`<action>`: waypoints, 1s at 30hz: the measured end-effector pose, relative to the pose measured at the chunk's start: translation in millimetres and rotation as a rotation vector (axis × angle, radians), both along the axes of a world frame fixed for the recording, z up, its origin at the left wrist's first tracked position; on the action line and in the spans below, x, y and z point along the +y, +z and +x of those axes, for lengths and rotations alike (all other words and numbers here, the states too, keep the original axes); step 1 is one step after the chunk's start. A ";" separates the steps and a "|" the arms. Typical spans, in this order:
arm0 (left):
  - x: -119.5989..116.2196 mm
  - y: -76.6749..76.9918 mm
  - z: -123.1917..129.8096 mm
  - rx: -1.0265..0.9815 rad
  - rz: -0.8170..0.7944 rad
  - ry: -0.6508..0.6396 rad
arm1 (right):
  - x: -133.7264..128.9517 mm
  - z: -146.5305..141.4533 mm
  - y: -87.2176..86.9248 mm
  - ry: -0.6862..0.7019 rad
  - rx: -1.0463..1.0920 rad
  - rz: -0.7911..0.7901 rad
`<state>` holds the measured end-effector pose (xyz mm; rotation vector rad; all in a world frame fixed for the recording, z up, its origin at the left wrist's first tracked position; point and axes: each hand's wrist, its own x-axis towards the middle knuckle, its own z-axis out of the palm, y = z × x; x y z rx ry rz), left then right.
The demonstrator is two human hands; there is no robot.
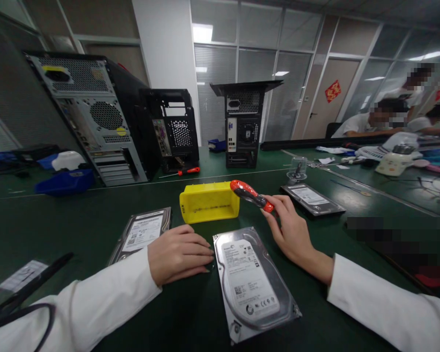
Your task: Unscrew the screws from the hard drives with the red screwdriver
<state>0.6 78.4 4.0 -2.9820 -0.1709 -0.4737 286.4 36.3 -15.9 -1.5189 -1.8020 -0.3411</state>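
A silver hard drive (251, 283), label up, lies on the green table in front of me. Just left of its edge my left hand (181, 254) rests palm down, fingers stretched out side by side; the thumb is hidden. A tiny shiny bit (210, 267), too small to name, shows by the fingertips. Above the drive's right side, my right hand (289, 227) grips a red and black screwdriver (251, 194) near the front of its handle; its shaft cannot be made out. Behind the drive stands a yellow plastic bin (210, 203).
Further hard drives lie left (143, 230) and right (311, 198). Several computer cases (242, 127) stand at the back, with another screwdriver (188, 171) before them. A blue bin (64, 182) sits left, a clear plastic cup (297, 168) right. People (374, 120) sit at the far right.
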 end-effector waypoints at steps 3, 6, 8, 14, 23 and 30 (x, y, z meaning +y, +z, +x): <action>-6.3 1.0 3.9 0.011 0.077 0.048 | 1.0 0.0 0.4 -0.002 0.014 -0.010; -10.6 2.3 8.1 0.022 0.126 0.077 | 1.2 -0.2 0.7 0.000 0.018 -0.028; -11.9 1.9 10.1 0.020 0.143 0.070 | 0.8 -0.3 0.7 0.006 0.008 -0.032; -12.7 -0.9 11.2 -0.031 0.156 0.013 | 0.1 -0.4 1.0 0.015 0.001 -0.002; -16.3 9.4 12.7 -0.156 -0.327 0.123 | 0.0 0.6 0.8 0.015 0.051 0.054; -21.6 1.0 22.2 -0.250 -0.543 0.153 | 0.6 0.6 0.1 0.040 0.026 0.047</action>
